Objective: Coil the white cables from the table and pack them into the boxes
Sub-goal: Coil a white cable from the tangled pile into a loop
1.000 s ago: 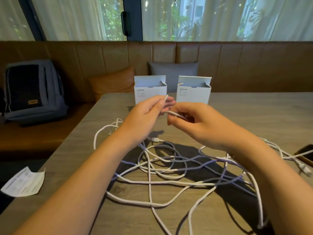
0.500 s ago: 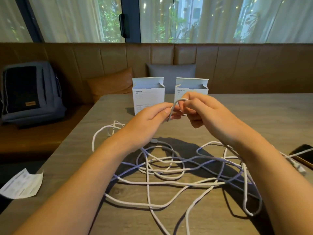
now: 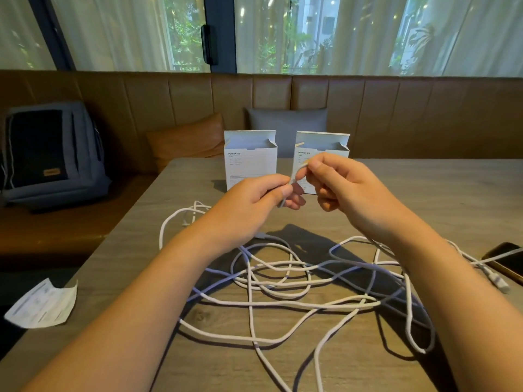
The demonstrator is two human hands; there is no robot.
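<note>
— Table [image 3: 424,193] of grey-brown wood: what lies on it?
— Tangled white braided cables [image 3: 283,281], two open white cardboard boxes [image 3: 250,162] behind.
— Each grip?
— Left hand [image 3: 254,199] and right hand [image 3: 339,182] pinch one cable end, upright between them; the slack trails down toward the person.

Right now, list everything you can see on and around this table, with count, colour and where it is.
cables: count unclear, white, tangled across the table's middle; one strand lifted between the hands
boxes: two, white, upright and open-topped, side by side at the table's far edge
table: one, grey-brown wood grain
phone: one, dark, at the table's right edge
paper sheet: one, white, printed, beyond the table's left edge
backpack: one, grey and black, on the bench at left
cushions: two, one tan, one grey, behind the boxes
left hand: pinches the cable
right hand: pinches the cable, higher up
</note>
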